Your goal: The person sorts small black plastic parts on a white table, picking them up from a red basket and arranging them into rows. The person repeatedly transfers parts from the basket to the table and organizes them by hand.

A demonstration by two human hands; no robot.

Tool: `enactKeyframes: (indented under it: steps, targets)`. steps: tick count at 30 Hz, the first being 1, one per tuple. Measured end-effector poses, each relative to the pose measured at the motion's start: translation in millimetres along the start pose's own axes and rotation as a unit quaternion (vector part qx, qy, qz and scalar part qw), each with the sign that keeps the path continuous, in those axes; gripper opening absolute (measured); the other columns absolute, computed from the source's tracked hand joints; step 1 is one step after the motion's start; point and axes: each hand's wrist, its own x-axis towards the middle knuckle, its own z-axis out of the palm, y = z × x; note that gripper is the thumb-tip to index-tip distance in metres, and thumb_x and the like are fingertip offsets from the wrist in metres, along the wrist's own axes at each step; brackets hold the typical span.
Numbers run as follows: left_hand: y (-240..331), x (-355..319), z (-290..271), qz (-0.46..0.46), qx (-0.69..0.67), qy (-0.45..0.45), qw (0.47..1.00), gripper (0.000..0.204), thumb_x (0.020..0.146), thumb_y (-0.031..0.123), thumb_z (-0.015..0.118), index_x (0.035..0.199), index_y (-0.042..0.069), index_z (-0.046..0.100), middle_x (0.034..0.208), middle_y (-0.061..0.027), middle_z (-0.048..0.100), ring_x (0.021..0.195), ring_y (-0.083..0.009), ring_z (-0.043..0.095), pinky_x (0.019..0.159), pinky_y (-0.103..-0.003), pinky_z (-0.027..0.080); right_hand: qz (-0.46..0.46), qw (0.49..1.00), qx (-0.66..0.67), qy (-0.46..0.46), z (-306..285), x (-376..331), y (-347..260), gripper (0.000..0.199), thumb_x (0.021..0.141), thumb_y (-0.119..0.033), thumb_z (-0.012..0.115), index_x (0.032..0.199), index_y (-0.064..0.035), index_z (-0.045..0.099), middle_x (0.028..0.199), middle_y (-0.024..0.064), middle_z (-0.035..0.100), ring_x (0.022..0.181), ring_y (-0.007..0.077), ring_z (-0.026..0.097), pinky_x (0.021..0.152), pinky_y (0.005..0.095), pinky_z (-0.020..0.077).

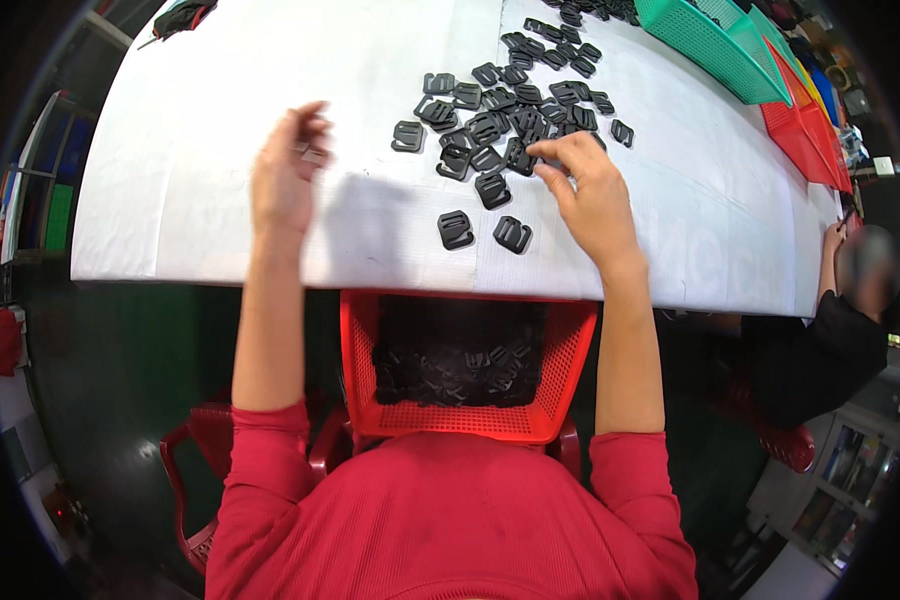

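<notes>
Many black plastic buckles lie in a loose heap on the white-covered table. Nearer the front edge, two black buckles lie apart from the heap. My right hand reaches to the heap's near right side, thumb and forefinger closing at a black buckle. To the left of the heap, my left hand is raised over bare table, its fingers curled and smeared by motion. Whether anything is in it cannot be made out.
A red plastic basket with black pieces inside sits before me under the table's edge. Green and red baskets stand at the far right. Another person sits on the right. A dark red chair stands at left.
</notes>
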Motion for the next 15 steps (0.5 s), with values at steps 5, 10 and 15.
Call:
enactKeyframes:
  steps: [5,10,15]
  targets:
    - [21,29,-62,0.268,0.665,0.137,0.683,0.022,0.095,0.014,0.057,0.112,0.008,0.070,0.112,-0.0109,0.066,0.099,-0.0242,0.063,0.087,-0.035,0.050,-0.072,0.996,-0.039,0.031,32,-8,-10,0.016,0.082,-0.015,0.073,0.097,-0.0102,0.073,0.091,0.0026,0.063,0.090,0.0234,0.060,0.079,0.0374,0.0490]
    - [5,-6,-3,0.333,0.567,-0.021,0.753,0.031,0.083,-0.004,0.067,0.111,0.007,0.071,0.120,-0.0129,0.065,0.112,-0.0278,0.062,0.096,-0.036,0.049,-0.110,0.991,-0.074,0.019,43,-4,-17,0.020,0.079,-0.019,0.075,0.098,-0.0111,0.073,0.093,-0.0009,0.065,0.092,0.0208,0.059,0.076,0.0360,0.0458]
    - [-40,-35,58,0.368,0.591,-0.207,0.687,0.032,0.083,0.009,0.071,0.115,0.010,0.070,0.115,-0.0060,0.066,0.099,-0.0251,0.061,0.086,-0.035,0.051,-0.153,0.975,-0.159,0.019,43,7,-9,0.025,0.077,-0.021,0.076,0.101,-0.0120,0.074,0.107,-0.0028,0.068,0.098,0.0182,0.058,0.079,0.0348,0.0437]
